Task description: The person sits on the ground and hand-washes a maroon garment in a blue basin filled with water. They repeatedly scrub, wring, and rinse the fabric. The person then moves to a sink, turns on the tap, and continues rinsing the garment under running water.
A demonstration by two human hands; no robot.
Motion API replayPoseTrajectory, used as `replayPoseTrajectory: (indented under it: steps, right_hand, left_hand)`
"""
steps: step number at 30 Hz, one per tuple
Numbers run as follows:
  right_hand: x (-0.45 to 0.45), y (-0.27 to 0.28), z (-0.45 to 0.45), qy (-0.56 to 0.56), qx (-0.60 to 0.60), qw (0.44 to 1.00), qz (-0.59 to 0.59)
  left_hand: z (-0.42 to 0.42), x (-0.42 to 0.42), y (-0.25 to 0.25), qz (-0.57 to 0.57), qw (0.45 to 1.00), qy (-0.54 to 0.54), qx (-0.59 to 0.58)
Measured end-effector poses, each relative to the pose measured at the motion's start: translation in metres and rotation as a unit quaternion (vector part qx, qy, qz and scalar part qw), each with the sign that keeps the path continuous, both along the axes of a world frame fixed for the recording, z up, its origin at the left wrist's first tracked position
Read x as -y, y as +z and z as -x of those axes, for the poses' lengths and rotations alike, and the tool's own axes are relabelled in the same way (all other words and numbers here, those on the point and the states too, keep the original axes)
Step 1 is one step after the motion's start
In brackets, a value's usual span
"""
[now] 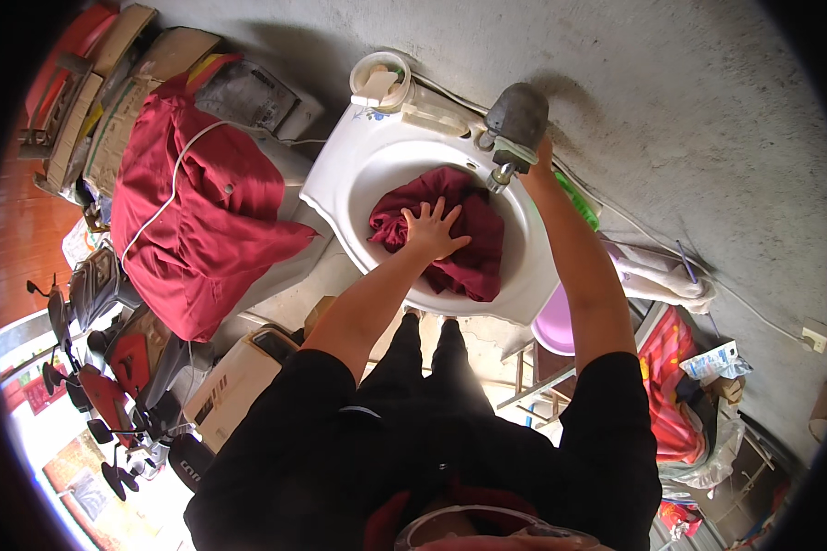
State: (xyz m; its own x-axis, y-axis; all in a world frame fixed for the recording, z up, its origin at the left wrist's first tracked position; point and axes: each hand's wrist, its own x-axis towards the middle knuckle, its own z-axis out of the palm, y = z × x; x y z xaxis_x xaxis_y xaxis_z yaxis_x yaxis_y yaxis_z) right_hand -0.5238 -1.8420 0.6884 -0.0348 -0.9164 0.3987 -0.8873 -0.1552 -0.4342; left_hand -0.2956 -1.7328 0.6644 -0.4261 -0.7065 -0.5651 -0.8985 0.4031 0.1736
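Note:
A bundle of dark red cloth [479, 241] lies in the oval bowl of a white ceramic washbasin [531, 303]. My left hand [435, 231] rests on this cloth with its fingers spread and grips nothing. My right hand [544, 157] is at the side of a grey faucet unit [517, 113], near the wall; most of its fingers are hidden behind the unit, so its hold cannot be told. The metal spout [501, 178] points down over the bowl's edge near the cloth.
A larger dark red cloth [200, 227] drapes over a white surface at left, crossed by a white cord. A clear round tub [380, 79] stands on the basin's back corner. Beside the basin are a green plastic item [577, 201] and a pink-purple basin [555, 322]. Scooters [120, 372] stand at lower left.

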Motion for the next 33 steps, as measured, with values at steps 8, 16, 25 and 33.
replayPoseTrajectory:
  steps: [8,16,25,33]
  right_hand:
    - [-0.026,-0.034,0.0,-0.12,-0.007,0.989,-0.087]
    - [-0.118,-0.029,-0.077,-0.129,-0.006,0.987,-0.091]
    - [-0.188,-0.07,-0.135,-0.126,-0.066,0.975,-0.172]
    - [-0.17,-0.114,-0.13,-0.172,-0.088,0.958,-0.211]
  left_hand:
    - [0.007,-0.005,-0.011,0.034,0.999,0.009,-0.005]
    - [-0.008,-0.021,0.005,0.143,0.981,0.053,-0.12]
    - [-0.014,0.011,0.0,0.259,0.934,0.106,-0.223]
    - [0.002,0.042,-0.094,0.242,0.945,0.084,-0.205]
